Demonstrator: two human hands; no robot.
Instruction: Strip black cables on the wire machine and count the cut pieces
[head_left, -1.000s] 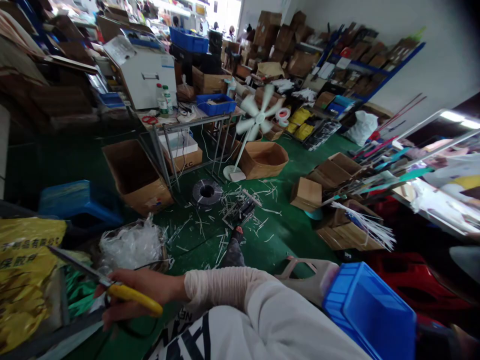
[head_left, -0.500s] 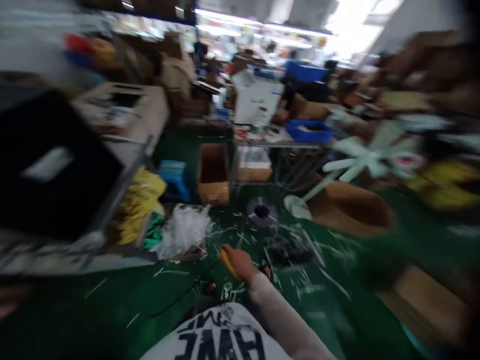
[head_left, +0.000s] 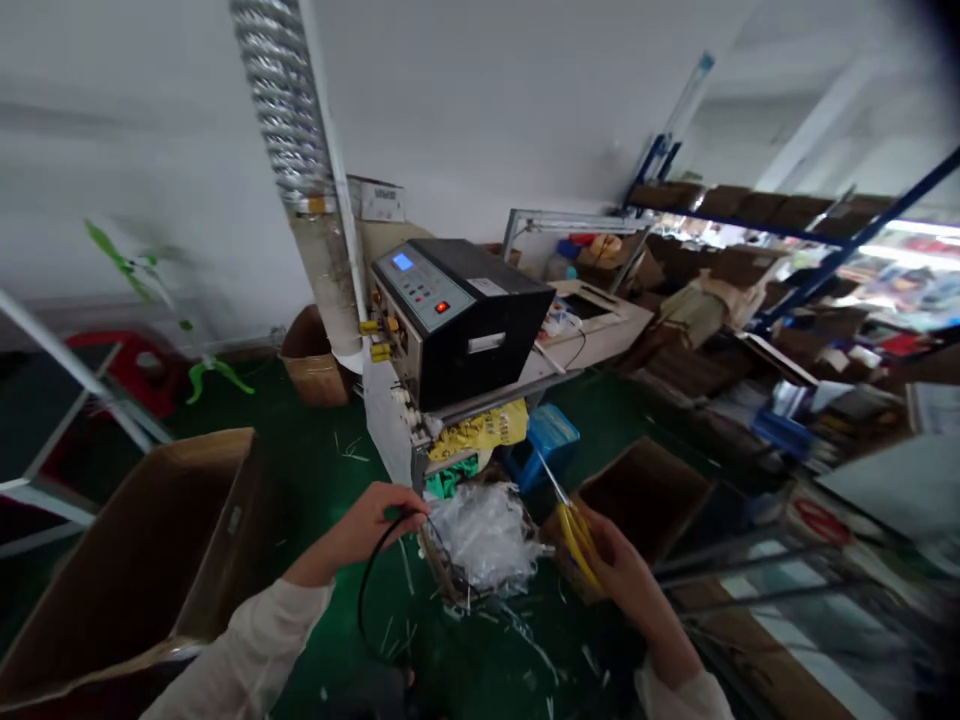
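My left hand (head_left: 367,528) is closed on a black cable (head_left: 367,600) that loops down toward the green floor. My right hand (head_left: 619,570) is closed on yellow-handled scissors (head_left: 571,530), whose blades point up and left. Between my hands sits a basket of clear plastic bags (head_left: 484,535). Just behind it stands a black machine (head_left: 457,315) with a grey control panel, a small blue screen and a red light, on a metal stand.
A large open cardboard box (head_left: 142,560) lies at the left, another open box (head_left: 645,495) at the right. A blue stool (head_left: 551,440) and a yellow bag (head_left: 480,430) sit under the machine. Shelves of cartons line the right. White offcuts litter the floor.
The view has swung from the cluttered floor and fan round to the black machine. My left hand now holds the black cable, and the scissors have come up in front of me.
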